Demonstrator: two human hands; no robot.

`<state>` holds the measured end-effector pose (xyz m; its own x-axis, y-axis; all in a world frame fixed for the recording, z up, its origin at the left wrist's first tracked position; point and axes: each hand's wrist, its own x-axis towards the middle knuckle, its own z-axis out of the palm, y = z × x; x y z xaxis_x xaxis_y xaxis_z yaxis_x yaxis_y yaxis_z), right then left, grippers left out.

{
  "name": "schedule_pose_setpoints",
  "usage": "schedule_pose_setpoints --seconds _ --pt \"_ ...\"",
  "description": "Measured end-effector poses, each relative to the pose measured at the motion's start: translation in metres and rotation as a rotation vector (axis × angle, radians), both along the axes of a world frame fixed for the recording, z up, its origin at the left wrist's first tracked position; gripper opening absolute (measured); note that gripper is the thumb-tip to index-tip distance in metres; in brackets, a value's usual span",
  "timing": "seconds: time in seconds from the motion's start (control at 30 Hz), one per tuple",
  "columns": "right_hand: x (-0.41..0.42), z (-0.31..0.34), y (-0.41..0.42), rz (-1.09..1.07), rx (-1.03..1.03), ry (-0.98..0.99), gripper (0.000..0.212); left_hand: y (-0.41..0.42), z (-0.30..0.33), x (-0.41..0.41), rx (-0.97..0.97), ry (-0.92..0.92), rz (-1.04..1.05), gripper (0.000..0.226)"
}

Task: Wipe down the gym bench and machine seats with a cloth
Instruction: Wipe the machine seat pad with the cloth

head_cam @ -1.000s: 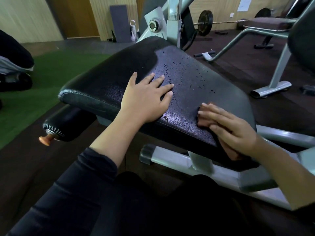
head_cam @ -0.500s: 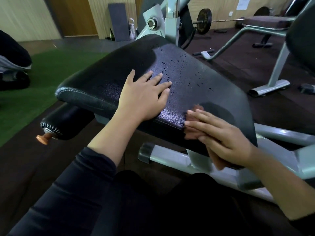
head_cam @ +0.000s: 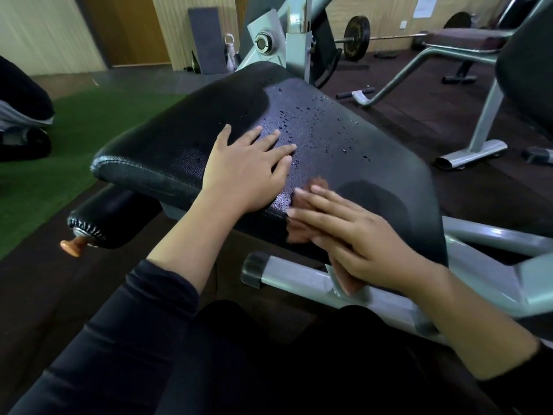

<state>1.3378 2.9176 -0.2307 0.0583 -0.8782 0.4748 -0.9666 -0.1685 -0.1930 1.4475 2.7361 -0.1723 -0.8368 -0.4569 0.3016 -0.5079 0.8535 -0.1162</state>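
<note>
black pebble-grained seat pad (head_cam: 185, 136), beaded with clear droplets; reddish-brown cloth (head_cam: 302, 232); grey metal frame (head_cam: 299, 280); orange knob (head_cam: 70, 246) on black stitched roller (head_cam: 113, 218); green turf (head_cam: 74, 139); dark brown rubber floor (head_cam: 419, 115); black sleeves (head_cam: 125, 330).

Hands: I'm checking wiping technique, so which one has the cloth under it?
The right hand, pressing the brown cloth onto the black vinyl pad near its front edge; the left hand lies flat on bare pad.

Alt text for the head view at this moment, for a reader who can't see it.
A person's right hand presses a brown cloth flat onto the near edge of a black padded seat, while the left hand rests flat on the pad. Water droplets dot the seat's far half.
</note>
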Motion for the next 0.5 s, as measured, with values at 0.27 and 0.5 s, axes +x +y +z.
schedule_pose_setpoints --seconds 0.27,0.5 --pt "-0.065 -0.011 0.025 -0.021 -0.061 -0.210 0.038 -0.004 0.004 -0.008 0.027 -0.051 0.023 0.048" --pt "-0.077 0.009 -0.046 -0.170 -0.160 -0.284 0.034 -0.021 0.012 -0.040 0.051 -0.125 0.053 0.050"
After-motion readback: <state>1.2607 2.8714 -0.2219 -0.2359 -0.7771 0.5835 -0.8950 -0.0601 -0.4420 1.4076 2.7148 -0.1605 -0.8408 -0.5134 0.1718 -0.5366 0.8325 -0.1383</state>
